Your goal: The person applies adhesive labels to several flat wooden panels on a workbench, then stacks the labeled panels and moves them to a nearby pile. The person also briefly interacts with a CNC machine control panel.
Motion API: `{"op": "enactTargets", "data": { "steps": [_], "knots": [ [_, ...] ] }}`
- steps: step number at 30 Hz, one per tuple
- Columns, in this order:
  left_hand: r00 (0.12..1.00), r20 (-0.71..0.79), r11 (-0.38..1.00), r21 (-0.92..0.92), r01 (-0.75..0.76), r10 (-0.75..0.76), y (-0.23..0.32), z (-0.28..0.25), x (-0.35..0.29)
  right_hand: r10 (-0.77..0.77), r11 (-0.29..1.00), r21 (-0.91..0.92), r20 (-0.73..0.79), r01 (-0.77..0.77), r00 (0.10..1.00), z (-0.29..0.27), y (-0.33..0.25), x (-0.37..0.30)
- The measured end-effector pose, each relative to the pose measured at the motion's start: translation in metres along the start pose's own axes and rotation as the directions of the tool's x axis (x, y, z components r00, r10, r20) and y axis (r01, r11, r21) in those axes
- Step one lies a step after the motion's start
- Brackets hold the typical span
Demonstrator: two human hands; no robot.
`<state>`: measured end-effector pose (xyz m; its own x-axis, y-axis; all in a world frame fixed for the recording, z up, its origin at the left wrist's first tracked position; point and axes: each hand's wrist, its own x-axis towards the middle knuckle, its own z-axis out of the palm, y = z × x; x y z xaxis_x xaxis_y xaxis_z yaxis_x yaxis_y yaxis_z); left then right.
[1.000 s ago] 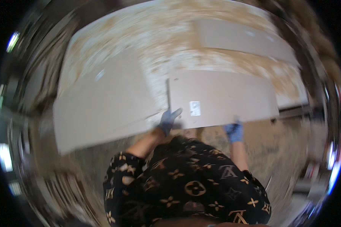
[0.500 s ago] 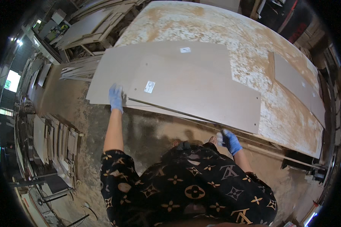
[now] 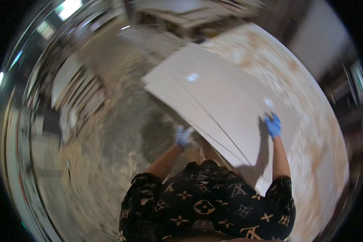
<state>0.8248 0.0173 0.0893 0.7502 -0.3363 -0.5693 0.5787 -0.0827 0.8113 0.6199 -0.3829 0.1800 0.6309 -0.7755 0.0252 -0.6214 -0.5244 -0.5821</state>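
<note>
The right hand [image 3: 273, 126] now reaches over stacked grey panels [image 3: 234, 97] on the dusty surface [image 3: 326, 141], fingers loosely parted; the left hand [image 3: 183, 136], fingers spread, shifts to just beside the panels' edge (blur hides any contact), leaving neither visibly gripping anything.

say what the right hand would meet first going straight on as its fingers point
Probably the white label on the grey-beige panel, just ahead of the right hand, though blur leaves the hand's height unclear; it might pass over.

Hands [image 3: 273, 126] blue-gloved; panels [image 3: 234, 105] beige; shirt [image 3: 213, 197] black, gold-patterned.
</note>
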Motion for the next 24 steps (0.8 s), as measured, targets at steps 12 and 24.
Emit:
{"op": "enactTargets", "data": {
  "steps": [12, 24],
  "knots": [
    [0.987, -0.080, 0.982, -0.140, 0.126, -0.138, -0.021, 0.048, -0.003, -0.033, 0.969, -0.225, 0.287, 0.101, 0.957, 0.044, 0.057, 0.214],
    [0.960, -0.113, 0.894, -0.406, 0.190, -0.255, -0.032, 0.054, 0.015, 0.054, 0.968, -0.251, 0.146, -0.015, 0.988, 0.071, 0.065, 0.177]
  ]
}}
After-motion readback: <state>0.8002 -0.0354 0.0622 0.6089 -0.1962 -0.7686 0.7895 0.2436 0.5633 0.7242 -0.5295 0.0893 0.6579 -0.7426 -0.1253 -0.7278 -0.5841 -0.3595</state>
